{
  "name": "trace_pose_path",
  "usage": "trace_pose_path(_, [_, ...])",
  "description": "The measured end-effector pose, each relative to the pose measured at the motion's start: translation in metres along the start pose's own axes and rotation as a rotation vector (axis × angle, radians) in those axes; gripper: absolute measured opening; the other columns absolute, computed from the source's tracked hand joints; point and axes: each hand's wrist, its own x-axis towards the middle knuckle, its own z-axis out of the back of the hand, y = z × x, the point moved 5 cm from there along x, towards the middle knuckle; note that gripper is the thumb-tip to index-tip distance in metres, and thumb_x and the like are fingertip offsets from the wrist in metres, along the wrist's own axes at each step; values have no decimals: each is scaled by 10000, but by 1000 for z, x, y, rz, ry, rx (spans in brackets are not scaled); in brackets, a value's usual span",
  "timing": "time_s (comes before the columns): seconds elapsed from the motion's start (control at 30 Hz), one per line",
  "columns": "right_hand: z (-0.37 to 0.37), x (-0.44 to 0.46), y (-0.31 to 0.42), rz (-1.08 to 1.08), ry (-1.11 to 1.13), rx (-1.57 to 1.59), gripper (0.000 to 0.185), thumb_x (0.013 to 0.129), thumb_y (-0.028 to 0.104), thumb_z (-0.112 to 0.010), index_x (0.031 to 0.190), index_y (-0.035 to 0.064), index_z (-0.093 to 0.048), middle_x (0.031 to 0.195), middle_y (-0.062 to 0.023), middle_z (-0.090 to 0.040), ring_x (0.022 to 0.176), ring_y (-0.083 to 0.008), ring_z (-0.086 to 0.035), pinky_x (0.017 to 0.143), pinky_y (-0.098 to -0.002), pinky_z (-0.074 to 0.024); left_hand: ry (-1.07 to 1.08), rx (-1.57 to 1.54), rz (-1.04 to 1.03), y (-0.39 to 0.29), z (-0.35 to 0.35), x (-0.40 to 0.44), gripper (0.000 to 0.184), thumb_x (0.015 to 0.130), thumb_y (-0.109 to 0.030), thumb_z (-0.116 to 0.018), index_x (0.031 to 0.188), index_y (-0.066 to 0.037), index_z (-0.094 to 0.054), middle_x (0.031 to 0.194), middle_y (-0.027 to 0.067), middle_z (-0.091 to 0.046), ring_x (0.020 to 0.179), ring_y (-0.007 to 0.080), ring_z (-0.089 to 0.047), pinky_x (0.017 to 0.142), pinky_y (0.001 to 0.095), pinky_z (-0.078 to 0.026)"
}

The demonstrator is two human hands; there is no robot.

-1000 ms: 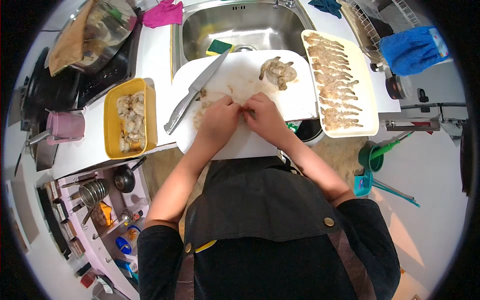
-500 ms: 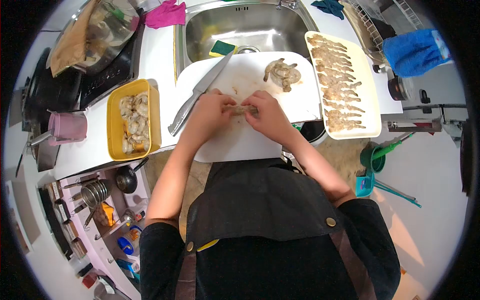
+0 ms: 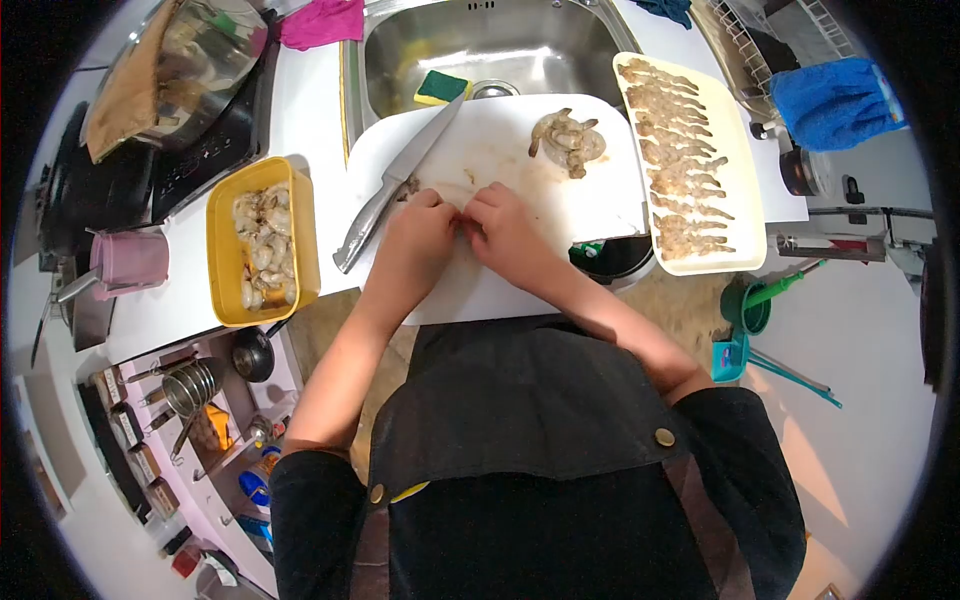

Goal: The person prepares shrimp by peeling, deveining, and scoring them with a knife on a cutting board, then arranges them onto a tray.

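Note:
Over the white cutting board (image 3: pixel 490 290), my left hand (image 3: pixel 420 235) and my right hand (image 3: pixel 505 235) meet, fingers closed and fingertips touching. Half a second ago a shrimp showed between them; my fingers now almost wholly cover it. Left of my left hand a large knife (image 3: pixel 408 165) lies slantwise on the board, its blade tip toward the sink. A small dark scrap (image 3: pixel 408 188) sits by its handle. Beyond my right hand is a small pile of peeled shrimp (image 3: pixel 570 143) with tails on.
A cream tray (image 3: pixel 740 190) at the right carries a row of shrimp. To the left stands a yellow container (image 3: pixel 217 255) with more peeled shrimp. Behind the board is a steel sink (image 3: pixel 520 55) with a sponge (image 3: pixel 441 88). A dark bin (image 3: pixel 615 262) sits below the board's right edge.
My hands have drawn closer together, hiding the shrimp that was stretched between them. A dark scrap by the knife handle has come into view. The whole view has shifted slightly.

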Motion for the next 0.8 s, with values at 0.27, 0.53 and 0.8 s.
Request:
trace_pose_path(0.27, [4,6,-4,93,31,-22,63,730,8,-651,781,13,-615,867,-130,-590,879,-317,-550,772,-400,-479,38,-133,-131,14,13,4,148,800,-50,-645,936,-31,-698,909,157,-650,819,352,-635,737,395,-511])
trace_pose_path(0.53, [-5,19,8,25,62,-35,58,726,29,-643,776,16,-616,837,-120,-582,878,-318,-549,774,-406,-475,35,-59,-14,21,17,3,153,738,-82,-703,877,-17,-705,803,160,-660,712,321,-652,677,372,-522])
trace_pose_path(0.8, [-16,13,16,174,60,-212,70,726,50,-577,779,25,-615,859,-111,-595,898,-288,-553,817,-388,-483,95,-19,-140,22,17,5,89,700,-56,-648,778,-12,-655,783,146,-620,746,332,-617,687,399,-495])
